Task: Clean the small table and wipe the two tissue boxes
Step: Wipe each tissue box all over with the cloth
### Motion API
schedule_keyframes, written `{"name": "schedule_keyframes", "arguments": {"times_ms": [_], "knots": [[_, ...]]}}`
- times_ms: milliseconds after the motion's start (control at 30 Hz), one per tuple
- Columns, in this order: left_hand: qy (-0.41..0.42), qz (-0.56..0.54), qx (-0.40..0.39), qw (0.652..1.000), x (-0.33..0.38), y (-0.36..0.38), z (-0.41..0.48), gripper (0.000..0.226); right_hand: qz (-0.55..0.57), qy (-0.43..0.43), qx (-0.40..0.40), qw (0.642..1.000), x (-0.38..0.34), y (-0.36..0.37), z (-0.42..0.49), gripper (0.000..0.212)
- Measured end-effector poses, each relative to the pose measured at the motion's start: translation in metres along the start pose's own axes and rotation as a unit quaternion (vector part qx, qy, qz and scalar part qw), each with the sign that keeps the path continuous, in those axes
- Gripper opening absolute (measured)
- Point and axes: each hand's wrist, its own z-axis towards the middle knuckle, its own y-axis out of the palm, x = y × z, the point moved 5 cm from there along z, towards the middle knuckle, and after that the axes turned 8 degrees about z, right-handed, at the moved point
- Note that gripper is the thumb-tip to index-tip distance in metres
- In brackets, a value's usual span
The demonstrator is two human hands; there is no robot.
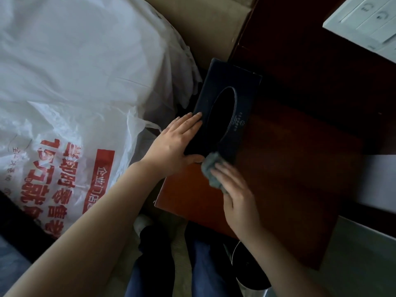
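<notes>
One tissue box in view, at left edge of small table, seemingly overhanging.
Left hand flat on box, fingers straight.
Right hand, blurred, presses grey cloth on near end; finger curl: cannot tell.
Risk: hard wipe stroke shoves box off edge if brace slips.

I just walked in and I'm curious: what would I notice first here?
A dark navy rectangular tissue box with an oval opening sits on the reddish-brown wooden table, the left hand flat against its side. The blurred right hand presses a crumpled grey cloth at the box's near corner. On the left lies a white plastic bag with red print.
</notes>
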Motion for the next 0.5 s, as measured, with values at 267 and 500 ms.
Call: {"name": "schedule_keyframes", "arguments": {"times_ms": [267, 500], "knots": [[-0.233, -0.595, 0.07, 0.766, 0.02, -0.053, -0.093, 0.048, 0.231, 0.046, 0.044, 0.971, -0.083, 0.002, 0.037, 0.031], [-0.352, -0.683, 0.339, 0.544, -0.015, -0.09, -0.22, 0.04, 0.246, -0.059, -0.189, 0.949, -0.187, 0.114, 0.039, 0.03]]}}
